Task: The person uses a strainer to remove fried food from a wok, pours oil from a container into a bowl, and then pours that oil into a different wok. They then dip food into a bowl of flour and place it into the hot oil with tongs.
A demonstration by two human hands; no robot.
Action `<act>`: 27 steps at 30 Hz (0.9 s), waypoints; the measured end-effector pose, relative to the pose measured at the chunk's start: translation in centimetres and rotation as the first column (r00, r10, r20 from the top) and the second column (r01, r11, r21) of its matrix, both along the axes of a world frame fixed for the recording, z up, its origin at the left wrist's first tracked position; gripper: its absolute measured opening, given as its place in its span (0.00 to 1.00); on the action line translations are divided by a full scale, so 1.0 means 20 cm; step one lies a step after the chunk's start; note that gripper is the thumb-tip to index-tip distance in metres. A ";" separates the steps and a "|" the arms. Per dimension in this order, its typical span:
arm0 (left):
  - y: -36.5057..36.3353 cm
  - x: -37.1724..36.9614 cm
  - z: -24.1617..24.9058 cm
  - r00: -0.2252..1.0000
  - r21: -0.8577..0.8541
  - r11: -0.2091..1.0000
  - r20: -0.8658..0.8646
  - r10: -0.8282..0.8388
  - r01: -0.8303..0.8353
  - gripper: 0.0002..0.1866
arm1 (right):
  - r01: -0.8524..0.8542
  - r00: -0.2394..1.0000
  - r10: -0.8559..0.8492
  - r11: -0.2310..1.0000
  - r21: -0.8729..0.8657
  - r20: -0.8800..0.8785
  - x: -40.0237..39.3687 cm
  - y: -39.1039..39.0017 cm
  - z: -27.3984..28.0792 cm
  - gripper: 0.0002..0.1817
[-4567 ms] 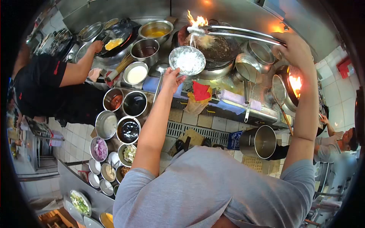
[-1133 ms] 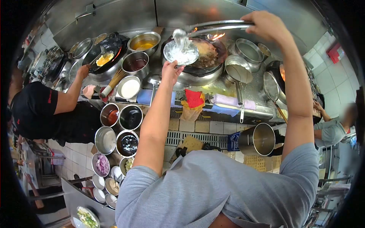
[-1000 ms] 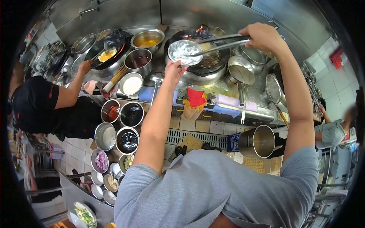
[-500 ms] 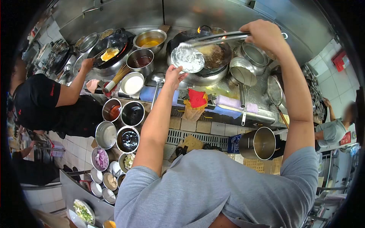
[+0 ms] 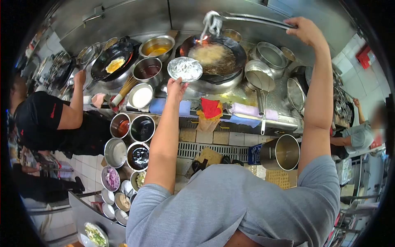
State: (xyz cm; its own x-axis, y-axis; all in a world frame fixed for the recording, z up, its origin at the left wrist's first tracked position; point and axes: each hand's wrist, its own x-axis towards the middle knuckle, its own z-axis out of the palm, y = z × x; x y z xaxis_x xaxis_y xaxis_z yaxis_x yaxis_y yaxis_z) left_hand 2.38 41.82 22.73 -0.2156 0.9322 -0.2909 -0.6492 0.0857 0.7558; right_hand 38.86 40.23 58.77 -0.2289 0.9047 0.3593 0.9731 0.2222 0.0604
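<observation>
My left hand grips the rim of a metal bowl that holds white powder. Raised at the upper right, my right hand is closed round the end of long metal tongs. White coated pieces hang from the tips of the tongs above the far edge of a large wok. Pale food bubbles in dark oil in the wok. A flame shows at its far left rim. The bowl is just left of the wok, partly over its edge.
At the left a co-worker stands by a second wok with egg in it. Sauce pots and bowls fill the lower left. Strainers lie right of the wok; a tall pot stands below. Another person is far right.
The tongs have risen away from the bowl and now lift white pieces above the wok. My right hand has moved right. The bowl has shifted slightly left, and more of the wok shows.
</observation>
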 end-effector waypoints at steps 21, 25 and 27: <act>-0.16 0.04 0.04 0.978 0.163 0.984 -0.207 -0.043 0.077 0.05 | -0.147 0.895 0.181 0.983 -0.114 0.409 -0.63 -0.09 -0.36 0.18; -0.09 0.17 0.06 0.995 0.088 0.992 -0.058 -0.087 0.092 0.05 | -0.083 0.920 0.098 0.995 -0.057 0.379 -0.52 -0.17 -0.21 0.18; -0.06 0.20 0.05 0.995 0.071 0.993 -0.004 -0.096 0.096 0.06 | -0.059 0.950 0.064 0.998 -0.027 0.304 -0.49 -0.30 -0.07 0.18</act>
State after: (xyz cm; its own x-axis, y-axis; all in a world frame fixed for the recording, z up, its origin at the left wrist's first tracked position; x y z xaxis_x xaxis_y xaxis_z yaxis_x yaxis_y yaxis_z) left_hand 6.43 40.55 23.73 -0.1244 0.9669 -0.2228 -0.6405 0.0932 0.7622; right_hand 29.04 34.29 57.30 -0.3804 0.8910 0.2478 0.8935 0.2848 0.3473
